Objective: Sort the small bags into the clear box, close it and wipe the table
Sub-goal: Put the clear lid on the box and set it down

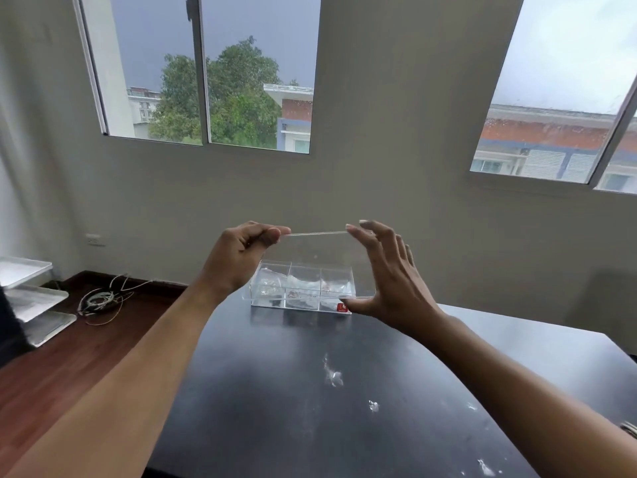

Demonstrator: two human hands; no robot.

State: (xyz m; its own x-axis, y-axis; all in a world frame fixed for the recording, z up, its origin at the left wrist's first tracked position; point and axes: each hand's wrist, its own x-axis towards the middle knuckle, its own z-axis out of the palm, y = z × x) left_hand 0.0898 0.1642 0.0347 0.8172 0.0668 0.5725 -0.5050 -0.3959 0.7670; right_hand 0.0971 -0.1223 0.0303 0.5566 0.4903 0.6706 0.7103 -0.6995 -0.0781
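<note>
Both hands are raised above the far end of the dark bench (275,391), holding a clear lid (320,263) between them. The left hand (238,257) is curled, its grip pinching the lid's upper left corner between thumb and forefinger. The right hand (389,270) is spread wide, fingertips on the upper right corner at about 12 o'clock of the palm and the thumb under the lid's lower right edge; this grip is wide but has the lid. The lid stands nearly upright, its top edge a thin bright line between the two hands.

Behind and below the lid sits the clear box (301,288), at 12 o'clock on the bench near its far edge. It is open and split into compartments, three across in the row that shows best. Small bags (303,286) lie inside several of them; how many is hard to tell through the plastic. A red label (342,307) shows at the box's near right corner, just beside the right thumb.

White smears and crumbs (333,374) dot the bench from the middle toward 4 o'clock. On the wood floor (69,357) at 9 o'clock lie a coil of wire (100,300) and stacked trays (31,298).
</note>
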